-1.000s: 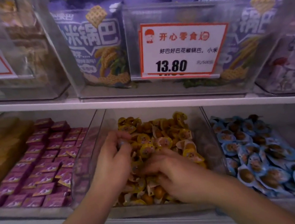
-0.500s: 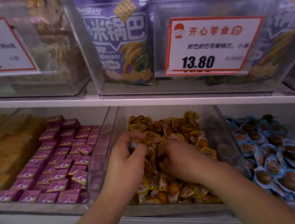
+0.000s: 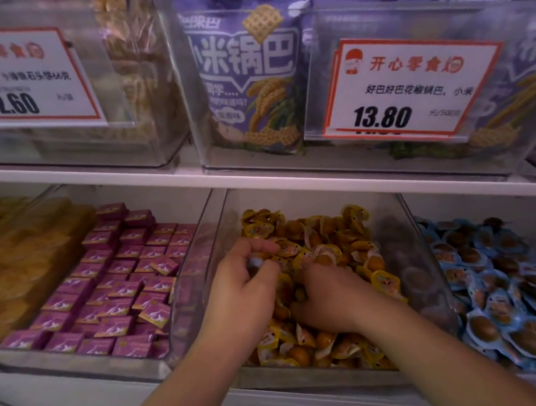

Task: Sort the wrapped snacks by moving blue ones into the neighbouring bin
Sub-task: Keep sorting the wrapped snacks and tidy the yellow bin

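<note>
Both my hands are in the middle clear bin (image 3: 418, 250), which is heaped with yellow-wrapped snacks (image 3: 326, 232). My left hand (image 3: 247, 285) has its fingers curled round a small bluish wrapped snack (image 3: 254, 266) at the bin's left side. My right hand (image 3: 331, 297) is dug into the yellow pile with curled fingers; what it holds is hidden. The neighbouring bin to the right holds many blue-wrapped snacks (image 3: 499, 287).
To the left lies a bin of small purple boxes (image 3: 120, 285), and further left a bin of yellow packets (image 3: 9, 259). A white shelf edge (image 3: 153, 177) runs above, carrying bins of purple snack bags (image 3: 247, 68) with price cards (image 3: 405, 87).
The view has shifted left and closer. My right hand has pushed deeper and leftward into the yellow pile, towards my left hand, which stays curled at the bin's left side.
</note>
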A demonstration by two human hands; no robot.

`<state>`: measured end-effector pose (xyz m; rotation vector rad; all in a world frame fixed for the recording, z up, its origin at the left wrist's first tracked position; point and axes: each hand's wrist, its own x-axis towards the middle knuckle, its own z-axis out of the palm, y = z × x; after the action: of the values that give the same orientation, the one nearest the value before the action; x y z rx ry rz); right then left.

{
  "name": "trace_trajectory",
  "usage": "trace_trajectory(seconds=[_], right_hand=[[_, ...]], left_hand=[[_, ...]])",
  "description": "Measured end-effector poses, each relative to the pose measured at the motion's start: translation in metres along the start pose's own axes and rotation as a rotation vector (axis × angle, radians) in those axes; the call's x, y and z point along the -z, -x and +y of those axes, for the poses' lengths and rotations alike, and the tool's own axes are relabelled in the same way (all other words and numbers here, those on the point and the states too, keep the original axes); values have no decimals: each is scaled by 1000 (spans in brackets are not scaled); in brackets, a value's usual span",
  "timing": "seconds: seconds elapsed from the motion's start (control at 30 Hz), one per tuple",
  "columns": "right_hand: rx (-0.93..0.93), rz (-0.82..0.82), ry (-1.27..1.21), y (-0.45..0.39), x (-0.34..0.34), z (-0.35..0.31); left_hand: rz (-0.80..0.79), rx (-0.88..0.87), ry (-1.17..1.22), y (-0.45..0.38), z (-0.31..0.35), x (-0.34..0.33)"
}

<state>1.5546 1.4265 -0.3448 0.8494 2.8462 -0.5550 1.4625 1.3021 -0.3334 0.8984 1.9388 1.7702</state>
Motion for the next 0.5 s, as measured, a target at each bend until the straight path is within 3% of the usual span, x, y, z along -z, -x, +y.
trace_trajectory(seconds=[0.27,0.5], right_hand=[[103,-47,-110,7,7,-6],[18,-154,220,13,7,-13]], left_hand=[[-3,4,-22,-1,-2,0],[-16,14,-9,-1,-1,1]])
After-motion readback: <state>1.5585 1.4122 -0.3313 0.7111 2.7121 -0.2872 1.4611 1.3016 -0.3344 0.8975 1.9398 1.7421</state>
